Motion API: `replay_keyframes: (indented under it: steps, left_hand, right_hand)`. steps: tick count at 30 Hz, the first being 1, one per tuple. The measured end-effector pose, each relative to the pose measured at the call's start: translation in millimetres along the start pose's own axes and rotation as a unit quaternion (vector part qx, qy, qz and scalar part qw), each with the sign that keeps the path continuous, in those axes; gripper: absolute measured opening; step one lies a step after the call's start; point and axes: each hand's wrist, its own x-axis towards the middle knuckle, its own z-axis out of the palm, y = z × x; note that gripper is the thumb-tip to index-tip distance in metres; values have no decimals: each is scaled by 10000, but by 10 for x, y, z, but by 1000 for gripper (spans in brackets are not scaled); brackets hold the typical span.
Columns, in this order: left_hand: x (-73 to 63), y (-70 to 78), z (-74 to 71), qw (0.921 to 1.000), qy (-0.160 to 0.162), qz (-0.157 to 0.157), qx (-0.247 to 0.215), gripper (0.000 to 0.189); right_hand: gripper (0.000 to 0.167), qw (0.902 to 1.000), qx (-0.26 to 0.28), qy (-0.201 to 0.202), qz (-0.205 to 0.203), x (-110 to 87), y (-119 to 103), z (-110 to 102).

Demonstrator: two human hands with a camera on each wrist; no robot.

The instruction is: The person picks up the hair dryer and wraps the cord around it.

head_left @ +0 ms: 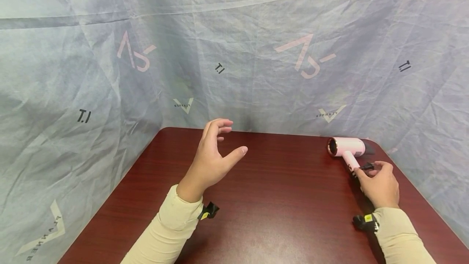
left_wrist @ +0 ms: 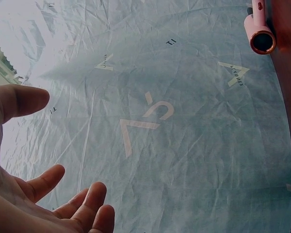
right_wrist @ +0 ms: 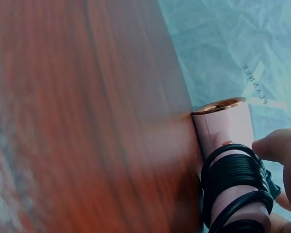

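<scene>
A pink hair dryer [head_left: 348,146] with a copper-coloured rim lies at the table's far right, its handle pointing toward me. The black power cord [right_wrist: 235,172] is wound round the handle in several turns. At the handle's end, my right hand [head_left: 382,185] pinches a black part of the cord between thumb and curled fingers; most of the fingers are hidden in the right wrist view. My left hand [head_left: 212,161] is raised over the left half of the table, holding nothing, its thumb spread from the gently bent fingers. The left wrist view also shows the dryer [left_wrist: 254,28], well apart from that hand.
The dark red wooden table [head_left: 256,199] has rounded far corners. A creased grey-blue cloth [head_left: 249,52] with printed letters hangs behind it and along both sides, near the table's edges. Each wrist carries a black strapped device.
</scene>
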Motion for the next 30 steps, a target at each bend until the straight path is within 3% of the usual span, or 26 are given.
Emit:
replay_keyframes:
  steps: [10,22,30]
  left_hand:
    - [0,5,3,10000,-28,39,-40,66]
    - [-5,24,-3,9999,-73,25,-82,65]
    - [19,-9,-33,9998,-178,-86,-6,65]
  right_hand:
    - [77,9995,-176,20,-242,-6,-1,-8]
    - [67,9992,-303,-176,-185,12,3,-13]
    - [58,9975,-253,-170,-639,-13,-220,-40]
